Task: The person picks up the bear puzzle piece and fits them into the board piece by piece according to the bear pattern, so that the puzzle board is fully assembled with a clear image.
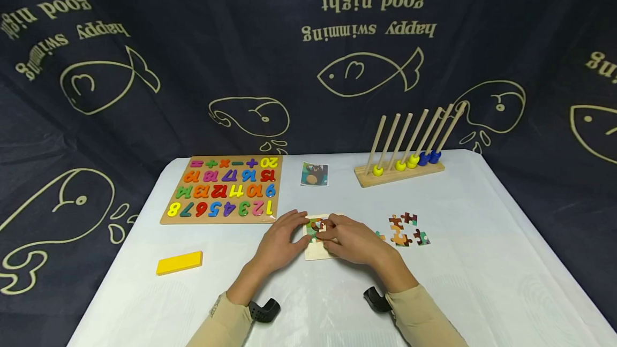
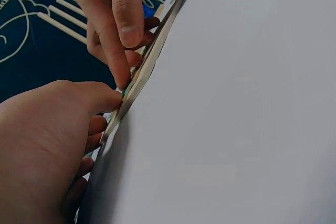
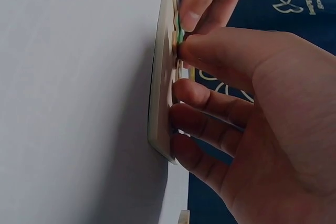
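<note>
Your left hand, relaxed, touches the board at nine o'clock; your right hand, loosely bent, merely touches at three

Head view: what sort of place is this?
Probably a children's play or early-learning table; which room or building, the pictures don't show. Signs: a partly filled jigsaw board, a wooden number board and a bead-stacking peg rack.
</note>
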The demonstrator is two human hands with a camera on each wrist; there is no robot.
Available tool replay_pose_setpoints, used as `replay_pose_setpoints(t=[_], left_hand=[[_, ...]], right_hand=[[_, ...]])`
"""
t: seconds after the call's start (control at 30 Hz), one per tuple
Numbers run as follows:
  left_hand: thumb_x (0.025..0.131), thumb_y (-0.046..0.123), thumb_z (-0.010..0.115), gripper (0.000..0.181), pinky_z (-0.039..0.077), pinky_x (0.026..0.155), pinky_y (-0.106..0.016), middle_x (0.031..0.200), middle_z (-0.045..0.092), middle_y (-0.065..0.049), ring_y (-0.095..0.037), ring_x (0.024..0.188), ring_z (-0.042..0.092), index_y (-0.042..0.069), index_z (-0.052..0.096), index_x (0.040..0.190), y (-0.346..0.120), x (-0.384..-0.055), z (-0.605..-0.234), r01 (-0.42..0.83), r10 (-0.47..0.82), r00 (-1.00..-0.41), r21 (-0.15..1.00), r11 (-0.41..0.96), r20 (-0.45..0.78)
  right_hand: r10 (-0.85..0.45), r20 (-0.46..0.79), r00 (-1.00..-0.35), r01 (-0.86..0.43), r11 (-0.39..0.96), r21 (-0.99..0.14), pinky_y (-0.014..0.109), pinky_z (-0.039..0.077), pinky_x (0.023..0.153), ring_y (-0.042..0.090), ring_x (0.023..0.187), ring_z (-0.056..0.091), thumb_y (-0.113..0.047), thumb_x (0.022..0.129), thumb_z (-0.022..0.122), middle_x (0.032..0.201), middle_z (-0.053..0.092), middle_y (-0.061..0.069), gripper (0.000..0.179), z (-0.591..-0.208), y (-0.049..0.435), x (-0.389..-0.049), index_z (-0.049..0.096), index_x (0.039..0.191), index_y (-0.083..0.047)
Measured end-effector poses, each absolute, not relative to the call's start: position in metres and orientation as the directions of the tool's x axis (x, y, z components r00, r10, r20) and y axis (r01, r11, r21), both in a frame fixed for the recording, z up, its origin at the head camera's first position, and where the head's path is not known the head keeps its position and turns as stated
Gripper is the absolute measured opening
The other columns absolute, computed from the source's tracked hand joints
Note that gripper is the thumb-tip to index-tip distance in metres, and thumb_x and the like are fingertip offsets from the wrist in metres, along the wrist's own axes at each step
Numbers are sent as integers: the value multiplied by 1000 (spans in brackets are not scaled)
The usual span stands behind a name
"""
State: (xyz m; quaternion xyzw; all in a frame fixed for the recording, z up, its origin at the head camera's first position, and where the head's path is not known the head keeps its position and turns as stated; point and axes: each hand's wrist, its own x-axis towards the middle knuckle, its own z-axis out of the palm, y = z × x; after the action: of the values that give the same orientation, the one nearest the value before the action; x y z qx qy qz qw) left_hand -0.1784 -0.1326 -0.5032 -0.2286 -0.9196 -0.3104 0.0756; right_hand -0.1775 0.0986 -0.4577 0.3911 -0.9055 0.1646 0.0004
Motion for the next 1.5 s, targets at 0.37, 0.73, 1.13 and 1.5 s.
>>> replay_pose_setpoints(t=[0.37, 0.73, 1.13, 1.5], left_hand=[[92, 34, 63, 39, 31, 109, -43, 139, 52, 1, -19, 135, 36, 14, 63, 126, -131, -178, -503, 470, 377, -883, 519, 714, 281], [91, 34, 64, 39, 32, 108, -43, 138, 53, 2, -20, 134, 38, 14, 64, 124, -131, -178, -502, 481, 380, -877, 498, 722, 295], [90, 30, 65, 41, 33, 107, -45, 137, 54, 1, -22, 134, 38, 17, 62, 129, -129, -177, -503, 500, 391, -866, 507, 703, 311], [91, 30, 64, 37, 33, 107, -48, 137, 54, -1, -25, 134, 38, 15, 65, 126, -131, -177, -504, 527, 404, -850, 498, 689, 339]], right_hand=[[-702, 123, -702, -702, 651, -290, 25, 40, 62, 10, 77, 41, -26, 94, 60, 90, 45, -6, 28, -458, 98, -176, 70, 120, -22], [-692, 125, -711, -693, 658, -296, 26, 41, 62, 10, 79, 42, -27, 94, 60, 93, 47, -5, 28, -458, 98, -174, 70, 120, -22], [-560, 182, -808, -571, 671, -472, 34, 48, 71, 10, 82, 56, -19, 93, 64, 100, 63, -2, 26, -447, 142, -190, 70, 117, -13], [-436, 139, -889, -432, 697, -573, 34, 51, 71, 13, 85, 59, -8, 91, 66, 104, 65, 5, 28, -438, 208, -201, 68, 118, -6]])
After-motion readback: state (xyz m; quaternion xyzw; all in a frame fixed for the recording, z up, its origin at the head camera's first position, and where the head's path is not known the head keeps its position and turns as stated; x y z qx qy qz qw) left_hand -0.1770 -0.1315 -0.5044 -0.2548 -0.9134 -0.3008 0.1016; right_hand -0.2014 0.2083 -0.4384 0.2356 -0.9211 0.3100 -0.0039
